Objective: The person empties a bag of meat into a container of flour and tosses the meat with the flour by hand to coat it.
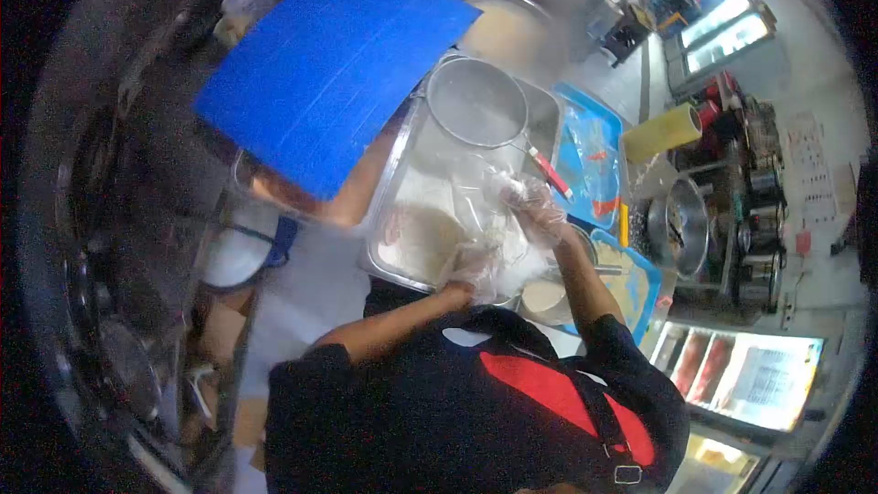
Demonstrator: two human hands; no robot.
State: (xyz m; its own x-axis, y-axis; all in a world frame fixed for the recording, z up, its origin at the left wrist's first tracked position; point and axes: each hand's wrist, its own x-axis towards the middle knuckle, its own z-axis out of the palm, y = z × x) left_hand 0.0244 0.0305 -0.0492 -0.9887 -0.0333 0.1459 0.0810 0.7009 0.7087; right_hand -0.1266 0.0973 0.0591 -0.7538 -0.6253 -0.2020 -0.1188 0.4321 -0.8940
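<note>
Both hands wear clear plastic gloves over a metal tray (375, 252) of white powder (425, 178). My left hand (473, 270) is near the tray's front edge, touching loose clear plastic; its fingers are blurred. My right hand (540, 209) is higher and to the right, closed on a clear plastic bag (476, 201) that hangs between the hands. What the bag contains is hard to make out. Just beyond my right hand, a round sieve (477, 102) with a red handle (549, 172) rests across the tray.
A blue board (334, 64) covers part of another tray (343, 206) at the left. Blue trays (651, 288) and a bowl of pale mixture (546, 297) are at the right. Farther right is a metal bowl (681, 229); a large round pan (503, 32) lies beyond the sieve.
</note>
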